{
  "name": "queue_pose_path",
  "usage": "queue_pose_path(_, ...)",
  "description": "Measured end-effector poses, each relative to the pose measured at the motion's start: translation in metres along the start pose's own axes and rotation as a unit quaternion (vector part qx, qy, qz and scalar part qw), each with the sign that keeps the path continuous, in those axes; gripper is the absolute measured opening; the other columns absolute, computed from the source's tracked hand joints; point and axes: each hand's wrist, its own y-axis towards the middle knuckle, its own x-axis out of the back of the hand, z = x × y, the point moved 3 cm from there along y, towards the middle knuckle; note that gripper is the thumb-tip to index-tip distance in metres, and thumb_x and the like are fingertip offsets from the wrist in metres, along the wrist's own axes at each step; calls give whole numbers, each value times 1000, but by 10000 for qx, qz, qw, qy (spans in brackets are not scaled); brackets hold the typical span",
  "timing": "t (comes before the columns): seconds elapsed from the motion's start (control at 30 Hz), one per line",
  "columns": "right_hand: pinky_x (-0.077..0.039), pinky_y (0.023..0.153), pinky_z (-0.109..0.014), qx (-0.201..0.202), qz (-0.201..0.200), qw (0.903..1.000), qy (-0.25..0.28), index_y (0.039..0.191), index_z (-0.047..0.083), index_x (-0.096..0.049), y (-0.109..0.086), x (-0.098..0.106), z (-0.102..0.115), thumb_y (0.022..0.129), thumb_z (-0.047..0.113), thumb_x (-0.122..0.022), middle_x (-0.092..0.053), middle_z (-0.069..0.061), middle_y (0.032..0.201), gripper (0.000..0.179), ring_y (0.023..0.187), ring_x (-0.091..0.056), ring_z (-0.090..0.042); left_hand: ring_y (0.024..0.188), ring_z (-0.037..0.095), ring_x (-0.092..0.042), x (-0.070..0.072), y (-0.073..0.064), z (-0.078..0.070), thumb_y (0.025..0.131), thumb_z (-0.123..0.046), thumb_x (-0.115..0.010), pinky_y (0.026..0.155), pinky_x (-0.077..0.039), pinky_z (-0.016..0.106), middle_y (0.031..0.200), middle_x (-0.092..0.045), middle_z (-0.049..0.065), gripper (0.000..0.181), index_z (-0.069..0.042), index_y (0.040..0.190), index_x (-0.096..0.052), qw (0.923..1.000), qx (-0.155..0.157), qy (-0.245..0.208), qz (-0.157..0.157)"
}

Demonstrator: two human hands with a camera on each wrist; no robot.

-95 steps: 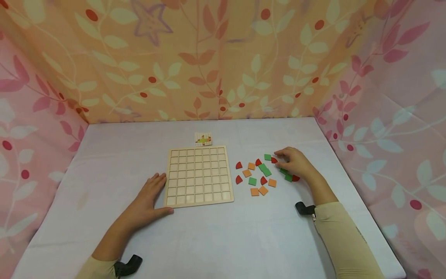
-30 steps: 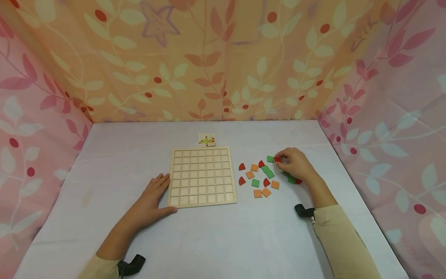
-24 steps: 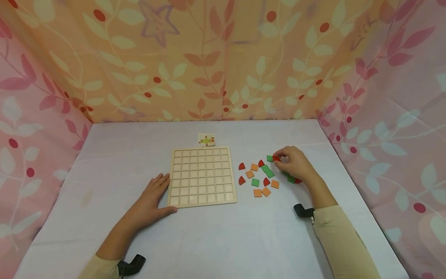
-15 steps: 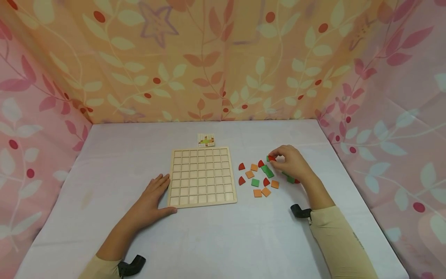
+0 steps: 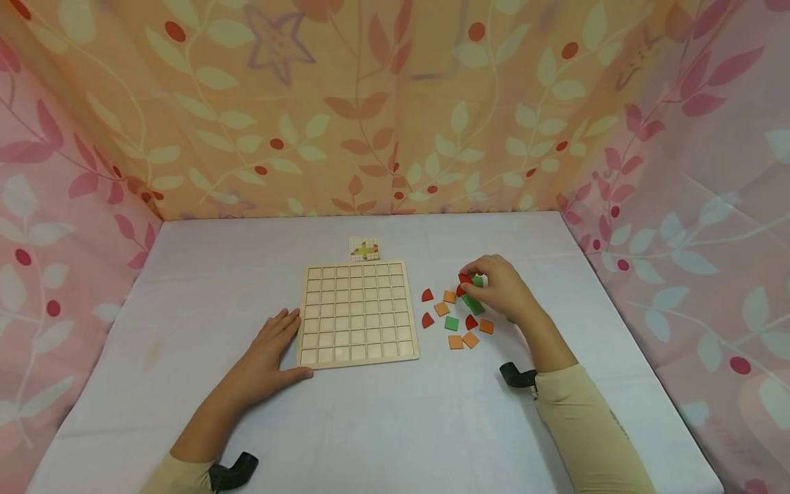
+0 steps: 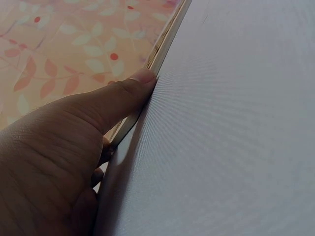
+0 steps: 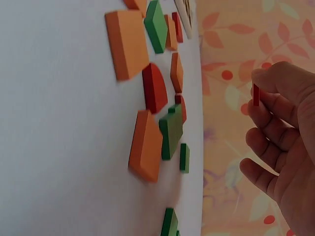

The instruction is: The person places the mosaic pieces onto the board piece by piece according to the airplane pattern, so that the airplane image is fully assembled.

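Observation:
A wooden grid board (image 5: 359, 321) with bare square cells lies mid-table. My left hand (image 5: 265, 357) rests at its near left corner, fingers along the left side and thumb by the front edge. In the left wrist view, the thumb of the left hand (image 6: 64, 137) touches the board's edge (image 6: 158, 64). My right hand (image 5: 498, 283) pinches a red quarter-circle tile (image 5: 464, 278) between thumb and fingertips. The right wrist view has this red tile (image 7: 256, 96) raised off the table, only its thin edge showing. Loose green, orange and red tiles lie below that hand.
Behind the board lies a small pattern card (image 5: 364, 248) with a coloured figure on a grid. Among the loose tiles are orange squares (image 5: 455, 342), a green square (image 5: 452, 324) and red quarter-circles (image 5: 428, 320). Leaf-patterned cloth (image 5: 382, 137) walls the table's back and sides.
My right hand has closed its fingertips on a red quarter-circle tile, lifted it and carried it left over the other tiles. My left hand has stayed at the board's corner.

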Motion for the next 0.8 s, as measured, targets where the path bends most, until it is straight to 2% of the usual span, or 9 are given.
queue_pose_path(0.17, -50, 102, -48, 1, -21, 10000, 32, 112, 15, -76, 4, -6, 11, 90, 25, -77, -70, -2, 109, 24, 111, -55, -23, 159, 32, -7, -1, 0, 1, 78, -66, -79, 131, -5, 45, 171, -20, 7, 116, -5, 162, -27, 10000, 14, 11, 21)
queue_pose_path(0.43, -52, 94, -43, 288, -79, 9995, 59, 111, 15, -76, 10, -16, 28, 90, 24, -78, -70, 0, 107, 22, 105, -56, -22, 159, 32, -7, 0, 0, 2, 79, -65, -79, 131, -4, 43, 171, -20, 8, 116, -4, 162, -26, 10000, -29, 32, 20)
queue_pose_path(0.8, -51, 100, -42, 380, 111, 9992, 109, 113, 16, -75, 16, -30, 46, 90, 22, -74, -70, 2, 109, 23, 113, -56, -20, 159, 32, -7, 0, 0, 1, 79, -64, -80, 131, -4, 42, 171, -19, 9, 116, -4, 162, -26, 10000, -21, -19, 25)
